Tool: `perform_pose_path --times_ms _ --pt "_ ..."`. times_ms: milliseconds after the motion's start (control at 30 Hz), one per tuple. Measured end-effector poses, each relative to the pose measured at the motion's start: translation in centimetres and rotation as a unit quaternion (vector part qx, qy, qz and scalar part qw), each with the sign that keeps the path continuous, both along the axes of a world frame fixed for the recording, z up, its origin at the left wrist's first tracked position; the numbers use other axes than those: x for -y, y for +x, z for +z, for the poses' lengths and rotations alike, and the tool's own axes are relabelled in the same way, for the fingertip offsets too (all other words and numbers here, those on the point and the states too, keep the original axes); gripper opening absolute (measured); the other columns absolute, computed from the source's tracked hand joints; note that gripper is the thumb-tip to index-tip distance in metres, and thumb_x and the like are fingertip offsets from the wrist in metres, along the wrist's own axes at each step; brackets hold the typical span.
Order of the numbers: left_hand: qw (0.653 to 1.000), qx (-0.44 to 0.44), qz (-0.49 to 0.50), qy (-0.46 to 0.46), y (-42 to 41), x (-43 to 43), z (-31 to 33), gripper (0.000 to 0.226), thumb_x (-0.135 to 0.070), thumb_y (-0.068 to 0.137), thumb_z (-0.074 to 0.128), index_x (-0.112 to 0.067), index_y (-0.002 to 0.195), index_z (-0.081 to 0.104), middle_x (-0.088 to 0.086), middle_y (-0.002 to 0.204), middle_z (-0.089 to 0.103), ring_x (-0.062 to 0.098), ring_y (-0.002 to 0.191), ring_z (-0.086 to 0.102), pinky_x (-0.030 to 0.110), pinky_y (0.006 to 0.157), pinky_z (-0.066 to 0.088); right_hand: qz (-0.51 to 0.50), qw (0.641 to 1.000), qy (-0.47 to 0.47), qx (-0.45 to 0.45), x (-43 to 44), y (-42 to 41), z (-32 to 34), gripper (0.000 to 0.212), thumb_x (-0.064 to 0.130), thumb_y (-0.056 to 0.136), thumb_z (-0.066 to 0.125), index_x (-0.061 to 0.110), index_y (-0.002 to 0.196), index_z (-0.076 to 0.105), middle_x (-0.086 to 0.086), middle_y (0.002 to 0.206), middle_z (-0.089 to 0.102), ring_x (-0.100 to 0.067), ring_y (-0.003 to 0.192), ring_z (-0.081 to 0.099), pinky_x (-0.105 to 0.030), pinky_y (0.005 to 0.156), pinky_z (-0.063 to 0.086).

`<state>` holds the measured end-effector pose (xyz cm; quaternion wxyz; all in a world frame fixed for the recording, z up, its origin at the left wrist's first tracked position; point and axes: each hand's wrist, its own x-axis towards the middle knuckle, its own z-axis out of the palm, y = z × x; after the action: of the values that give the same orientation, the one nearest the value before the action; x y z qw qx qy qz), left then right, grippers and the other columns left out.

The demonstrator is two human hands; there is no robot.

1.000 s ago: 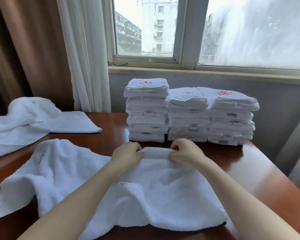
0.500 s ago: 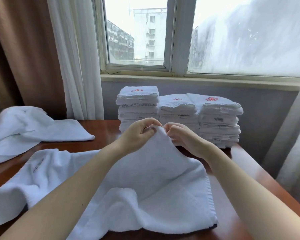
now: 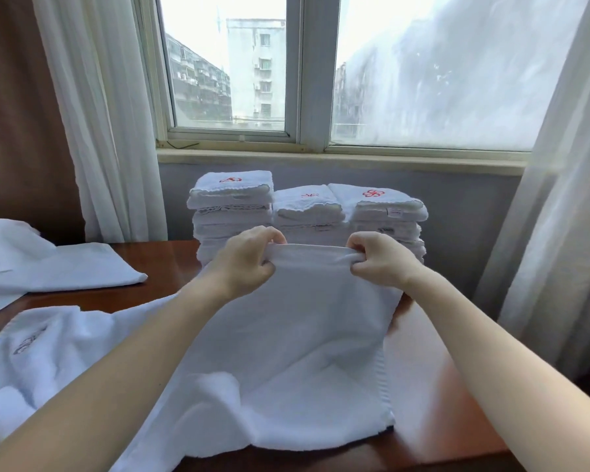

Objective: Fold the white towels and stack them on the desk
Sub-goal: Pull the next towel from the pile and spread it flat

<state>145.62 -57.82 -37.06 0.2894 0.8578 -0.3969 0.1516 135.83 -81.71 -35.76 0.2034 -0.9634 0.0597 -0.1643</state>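
Left hand [image 3: 249, 260] and right hand [image 3: 378, 260], each pinching the white towel [image 3: 304, 335] by its far edge, have raised it off the desk [image 3: 171, 264] and spread apart; the near end still drapes at the front edge, so the fold is likely just starting.

white towel [image 3: 307, 335]: top edge pinched and pulled taut between the fingers [image 3: 269, 236], rest just hangs down onto the desk [image 3: 171, 264] | folded stacks [image 3: 307, 212]: three side by side, red logos up, right behind the fingers | loose towel [image 3: 65, 267]: lying flat-ish, well off left of the fingers
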Motion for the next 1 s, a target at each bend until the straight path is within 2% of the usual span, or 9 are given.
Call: perform_pose_path --times_ms 133,200,300,500,600,700,767,867,1000 --pt "0.998 0.065 0.019 -0.015 0.6 1.6 -0.8 0.038 0.009 0.081 0.051 -0.013 0.108 0.066 0.004 0.105 0.062 0.029 0.106 0.056 0.046 0.087 0.046 -0.081 0.993 -0.063 0.065 1.2 0.7 -1.3 0.016 0.008 0.078 0.052 0.019 0.088 0.057 0.004 0.095 0.06 -0.027 0.09 0.055 -0.034 0.067 0.037" --pt "0.995 0.094 0.035 -0.023 0.9 2.1 -0.9 0.035 0.01 0.082 0.051 -0.011 0.106 0.067 0.007 0.103 0.062 0.031 0.104 0.056 0.046 0.087 0.045 -0.101 0.983 -0.102 0.113 1.4 1.4 -1.8 0.018 0.006 0.079 0.053 0.015 0.093 0.06 -0.001 0.096 0.059 -0.029 0.09 0.054 -0.032 0.068 0.027" --pt "0.994 0.094 0.049 -0.011 1.3 2.4 -1.2 0.034 0.009 0.083 0.051 -0.011 0.103 0.067 0.006 0.102 0.062 0.03 0.103 0.055 0.046 0.085 0.046 -0.109 0.978 -0.109 0.142 1.7 2.1 -2.3 0.02 0.004 0.078 0.055 0.014 0.093 0.063 -0.002 0.092 0.058 -0.028 0.089 0.052 -0.031 0.072 0.026" --pt "0.996 0.015 0.008 0.089 1.0 1.2 -4.3 0.039 0.004 0.077 0.054 -0.022 0.102 0.068 -0.006 0.101 0.061 0.02 0.098 0.056 0.038 0.076 0.048 -0.09 0.992 -0.091 0.016 1.4 1.4 -4.5 0.029 0.004 0.074 0.052 0.025 0.091 0.06 0.006 0.094 0.05 -0.022 0.087 0.046 -0.031 0.08 0.027" --pt "0.99 -0.047 -0.017 0.132 0.5 0.7 -5.8 0.039 0.001 0.077 0.057 -0.03 0.1 0.067 -0.011 0.104 0.06 0.013 0.093 0.057 0.034 0.074 0.049 -0.062 0.991 -0.084 -0.085 0.9 0.4 -5.4 0.027 0.005 0.072 0.054 0.029 0.084 0.054 0.01 0.092 0.052 -0.019 0.09 0.05 -0.032 0.081 0.025" --pt "0.973 -0.115 -0.047 0.195 -0.4 0.1 -6.9 0.032 -0.012 0.078 0.063 -0.043 0.087 0.06 -0.021 0.097 0.058 0.0 0.083 0.053 0.02 0.066 0.041 -0.039 0.974 -0.077 -0.208 0.4 -0.7 -6.0 0.02 0.016 0.072 0.061 0.029 0.087 0.062 0.012 0.085 0.062 -0.011 0.075 0.054 -0.03 0.076 0.033" --pt "0.96 -0.152 -0.059 0.227 -1.0 -0.2 -7.5 0.021 -0.024 0.077 0.064 -0.042 0.089 0.063 -0.021 0.094 0.057 -0.001 0.081 0.053 0.02 0.067 0.042 -0.02 0.96 -0.019 -0.277 0.3 -1.4 -6.3 0.016 0.028 0.072 0.067 0.027 0.088 0.07 0.008 0.087 0.07 -0.009 0.072 0.06 -0.026 0.066 0.044" --pt "0.956 -0.173 -0.059 0.229 -1.3 -0.4 -7.5 0.023 -0.034 0.077 0.068 -0.042 0.099 0.066 -0.017 0.099 0.056 0.0 0.087 0.052 0.027 0.08 0.05 -0.028 0.968 0.022 -0.25 -0.2 -2.4 -6.5 0.022 0.037 0.071 0.065 0.021 0.083 0.074 0.002 0.081 0.071 -0.012 0.066 0.06 -0.026 0.059 0.047" --pt "0.951 -0.115 -0.082 0.276 -2.0 -0.5 -8.3 0.043 -0.039 0.08 0.07 -0.045 0.122 0.062 -0.019 0.122 0.053 0.013 0.112 0.04 0.032 0.096 0.037 -0.074 0.981 -0.021 -0.179 -1.6 -3.7 -8.1 0.022 0.031 0.085 0.056 0.027 0.104 0.065 0.007 0.105 0.065 -0.018 0.096 0.062 -0.033 0.082 0.053"
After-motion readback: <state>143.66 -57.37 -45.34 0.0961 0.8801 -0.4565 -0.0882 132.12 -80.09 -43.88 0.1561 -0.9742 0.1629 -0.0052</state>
